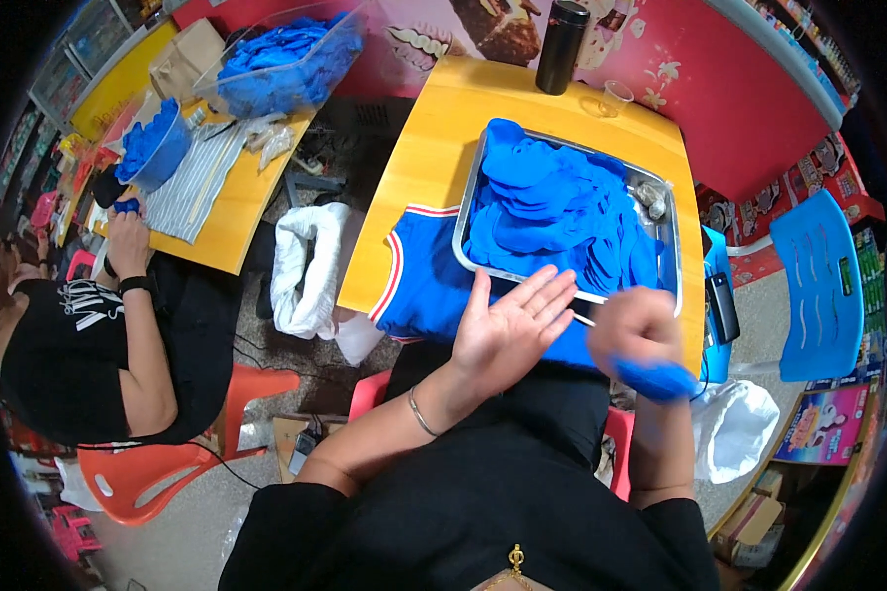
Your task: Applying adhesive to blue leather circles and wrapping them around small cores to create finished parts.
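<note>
My left hand (514, 330) is open, palm up, its fingers stretched toward the metal tray (468, 258), and it holds nothing. Beside it, my right hand (639, 330) is curled and blurred by motion. A thin white stick (582, 318) pokes out from its fingers. A blue flat piece (655, 379) shows at the lower side of this hand; whether it is gripped or only lies against the wrist is unclear. Many limp blue pieces (552, 202) lie heaped in the tray. A blue garment with red and white trim (424, 281) is spread under the tray and my hands.
A black bottle (563, 47) and a clear cup (616, 96) stand on the yellow table (424, 128). At left, a co-worker's hand (128, 241) works near a blue tub (156, 153) and a clear bin (286, 69) of blue pieces. A blue chair (818, 286) stands right.
</note>
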### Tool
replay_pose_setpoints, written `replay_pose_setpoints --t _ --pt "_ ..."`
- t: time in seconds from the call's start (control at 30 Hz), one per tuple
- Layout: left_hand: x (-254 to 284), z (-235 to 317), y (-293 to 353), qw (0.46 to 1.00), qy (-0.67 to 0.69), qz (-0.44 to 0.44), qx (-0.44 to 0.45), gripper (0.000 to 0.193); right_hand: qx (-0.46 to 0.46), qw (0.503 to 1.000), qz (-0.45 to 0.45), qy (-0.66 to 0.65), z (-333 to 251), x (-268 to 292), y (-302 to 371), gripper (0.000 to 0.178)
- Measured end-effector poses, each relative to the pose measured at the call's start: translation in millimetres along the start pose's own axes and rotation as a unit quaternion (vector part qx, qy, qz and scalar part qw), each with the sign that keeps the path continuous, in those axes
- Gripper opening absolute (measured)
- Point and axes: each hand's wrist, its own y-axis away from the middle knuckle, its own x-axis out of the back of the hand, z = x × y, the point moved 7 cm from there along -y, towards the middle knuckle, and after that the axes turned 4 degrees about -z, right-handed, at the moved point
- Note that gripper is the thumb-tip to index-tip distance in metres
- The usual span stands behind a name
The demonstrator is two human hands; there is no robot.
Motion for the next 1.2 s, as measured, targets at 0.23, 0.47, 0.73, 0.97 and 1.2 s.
replay_pose_setpoints --t 0.23,0.47,0.73,0.97,1.2 --pt "-9 1 4 0.978 -0.205 0.043 0.013 0.042 -0.042 0.891 0.076 0.445 12 25 -6 0.018" --pt "9 24 16 0.909 -0.403 0.108 -0.02 0.033 -0.116 0.91 0.015 0.398 22 28 14 0.032" --pt "-52 30 4 0.612 -0.789 -0.013 -0.049 0.026 -0.119 0.921 -0.055 0.367 28 -7 6 0.078" --pt "-45 37 4 0.646 -0.753 -0.009 -0.125 0.022 -0.149 0.886 -0.012 0.438 23 10 8 0.032" --pt "-12 3 -2 0.98 -0.191 0.021 0.051 0.075 -0.07 0.986 0.089 -0.123 16 16 21 0.033"
